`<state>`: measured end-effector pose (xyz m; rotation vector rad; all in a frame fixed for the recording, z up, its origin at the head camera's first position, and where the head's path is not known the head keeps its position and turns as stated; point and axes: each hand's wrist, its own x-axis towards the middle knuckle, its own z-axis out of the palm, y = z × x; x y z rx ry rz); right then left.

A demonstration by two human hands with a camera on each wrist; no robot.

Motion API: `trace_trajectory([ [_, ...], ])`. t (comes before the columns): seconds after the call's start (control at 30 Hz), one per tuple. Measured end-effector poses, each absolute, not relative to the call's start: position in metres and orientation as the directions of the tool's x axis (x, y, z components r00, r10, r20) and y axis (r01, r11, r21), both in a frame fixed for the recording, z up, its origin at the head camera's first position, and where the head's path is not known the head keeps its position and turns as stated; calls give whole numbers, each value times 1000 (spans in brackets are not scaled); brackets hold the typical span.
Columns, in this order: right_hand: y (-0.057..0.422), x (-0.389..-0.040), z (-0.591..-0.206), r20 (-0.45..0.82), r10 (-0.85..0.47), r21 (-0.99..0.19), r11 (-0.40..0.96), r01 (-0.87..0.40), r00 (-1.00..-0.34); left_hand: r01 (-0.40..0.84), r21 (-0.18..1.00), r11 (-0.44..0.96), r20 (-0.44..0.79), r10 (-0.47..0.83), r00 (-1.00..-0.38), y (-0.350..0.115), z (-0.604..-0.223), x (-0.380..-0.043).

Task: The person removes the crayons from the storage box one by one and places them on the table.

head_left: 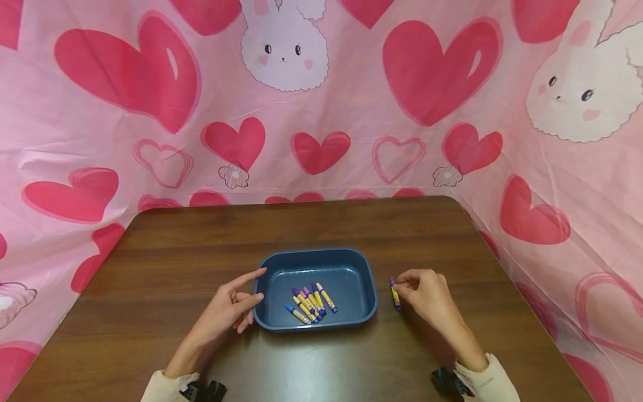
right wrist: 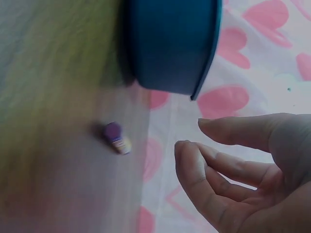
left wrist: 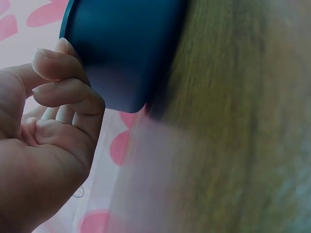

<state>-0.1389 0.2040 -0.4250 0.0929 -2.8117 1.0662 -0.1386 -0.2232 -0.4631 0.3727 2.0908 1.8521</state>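
Note:
A dark blue rectangular tray stands on the table, with several yellow-wrapped crayons heaped in it, their tips purple, pink and blue. My left hand is at the tray's left end, index finger and thumb spread at the rim; the left wrist view shows those fingertips against the tray wall. To the right of the tray one purple crayon lies on the wood. Over it hovers my right hand. In the right wrist view a gap separates thumb and index finger, and the crayon lies apart from them.
The brown wooden table has rounded far corners. Pink cloth printed with hearts and rabbits hangs behind it and along both sides. Dark wrist devices sit at both cream sleeves.

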Motion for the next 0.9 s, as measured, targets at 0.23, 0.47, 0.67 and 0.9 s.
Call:
trace_trajectory([
  [0.23,192,-140,-409,256,-28,-648,737,-193,-966,-14,993,118,-60,397,-916,-223,-464,-138],
  [0.47,175,-141,-396,289,-76,-665,702,-257,-954,3,993,114,-44,403,-914,-223,-464,-138],
  [0.67,151,-145,-391,249,-149,-684,672,-283,-957,-1,994,111,-46,404,-914,-224,-465,-138],
  [0.9,120,-150,-393,223,-180,-699,655,-286,-958,-8,994,106,-50,398,-916,-224,-466,-137],
])
